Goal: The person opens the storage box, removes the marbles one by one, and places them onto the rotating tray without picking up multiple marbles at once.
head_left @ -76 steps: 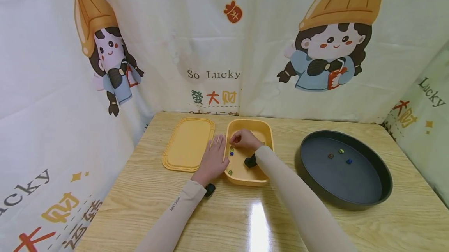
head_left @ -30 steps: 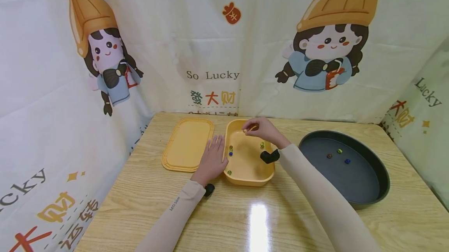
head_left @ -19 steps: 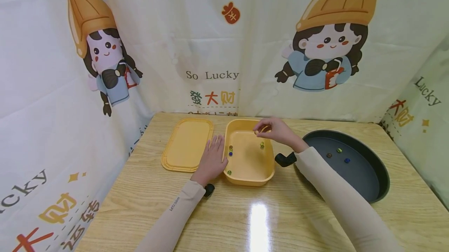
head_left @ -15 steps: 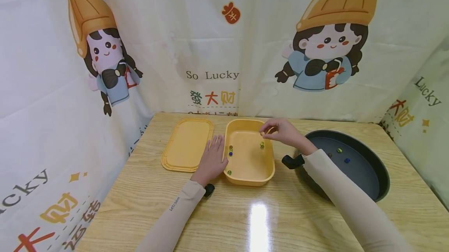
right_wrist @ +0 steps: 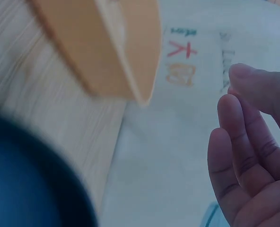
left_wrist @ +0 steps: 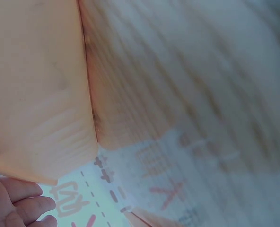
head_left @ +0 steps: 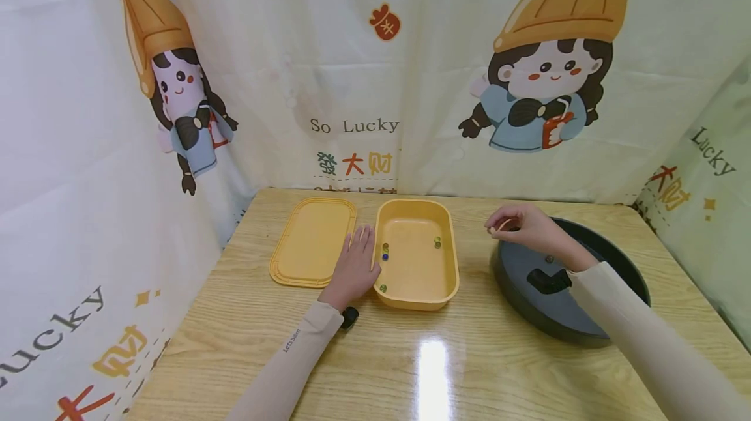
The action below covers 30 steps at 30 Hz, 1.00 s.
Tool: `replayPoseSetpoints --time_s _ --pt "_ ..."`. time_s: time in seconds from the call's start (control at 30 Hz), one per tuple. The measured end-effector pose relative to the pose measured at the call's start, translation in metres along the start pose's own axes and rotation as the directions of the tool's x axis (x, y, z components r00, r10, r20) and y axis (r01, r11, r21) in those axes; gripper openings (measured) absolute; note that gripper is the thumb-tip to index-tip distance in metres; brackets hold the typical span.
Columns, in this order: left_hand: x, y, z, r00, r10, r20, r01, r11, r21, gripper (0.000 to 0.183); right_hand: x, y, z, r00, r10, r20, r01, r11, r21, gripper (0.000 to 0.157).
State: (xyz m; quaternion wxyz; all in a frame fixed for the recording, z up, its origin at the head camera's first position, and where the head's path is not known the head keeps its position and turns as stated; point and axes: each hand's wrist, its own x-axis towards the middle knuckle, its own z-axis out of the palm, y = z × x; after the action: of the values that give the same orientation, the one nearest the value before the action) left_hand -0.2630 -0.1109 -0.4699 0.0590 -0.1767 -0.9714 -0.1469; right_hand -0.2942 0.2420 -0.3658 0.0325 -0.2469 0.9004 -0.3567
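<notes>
My left hand lies with straight fingers against the left wall of a yellow plastic box. Inside the box, a blue marble sits beside a yellowish one, a green marble is near the front left, and greenish marbles lie at the right. My right hand is raised above the far left rim of a round dark pan. Its thumb and index fingertip pinch what looks like a small marble, mostly hidden; the right wrist view shows the fingertips meeting. A brown marble shows in the pan.
A flat yellow lid lies on the wooden table, left of the box. Behind the table hangs a printed cloth. The right forearm covers part of the pan. A strip of table separates box and pan.
My right hand has lifted from the box's left side and travelled right, past the box's rim, to the pan, still pinching. The left hand and the box have stayed put.
</notes>
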Motion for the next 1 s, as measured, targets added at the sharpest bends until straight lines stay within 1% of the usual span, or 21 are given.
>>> replayPoseSetpoints --time_s 0.17,0.27,0.4,0.53,0.77,0.87,1.0 --pt "0.0 0.0 -0.001 1.0 -0.001 0.003 0.001 1.0 -0.005 0.066 -0.022 0.018 -0.02 0.999 0.046 0.007 -0.046 0.998 0.031 0.016" --pt "0.0 -0.001 -0.001 1.0 -0.002 0.001 0.002 1.0 -0.004 0.066 -0.033 0.03 -0.03 0.998 0.057 0.009 -0.058 0.998 0.037 0.018" --pt "0.001 -0.001 -0.002 1.0 -0.005 0.005 0.005 1.0 -0.006 0.065 -0.043 0.049 -0.036 0.998 0.057 -0.009 -0.057 0.998 -0.002 0.015" --pt "0.001 -0.001 -0.001 1.0 -0.007 0.013 0.007 1.0 -0.014 0.065 -0.052 0.067 -0.04 0.996 0.083 -0.013 -0.083 0.996 -0.032 0.015" --pt "0.0 0.0 -0.002 1.0 -0.009 0.011 0.01 1.0 -0.029 0.066 -0.064 0.09 -0.041 0.987 0.155 0.052 -0.152 0.987 -0.059 0.021" --pt "0.0 0.0 -0.002 1.0 -0.008 0.007 0.009 1.0 -0.029 0.065 -0.066 0.099 -0.038 0.985 0.145 0.094 -0.142 0.989 -0.038 0.021" --pt "0.0 0.0 -0.002 1.0 -0.008 0.005 0.008 1.0 -0.025 0.065 -0.066 0.109 -0.032 0.984 0.087 0.156 -0.091 0.996 0.016 0.018"
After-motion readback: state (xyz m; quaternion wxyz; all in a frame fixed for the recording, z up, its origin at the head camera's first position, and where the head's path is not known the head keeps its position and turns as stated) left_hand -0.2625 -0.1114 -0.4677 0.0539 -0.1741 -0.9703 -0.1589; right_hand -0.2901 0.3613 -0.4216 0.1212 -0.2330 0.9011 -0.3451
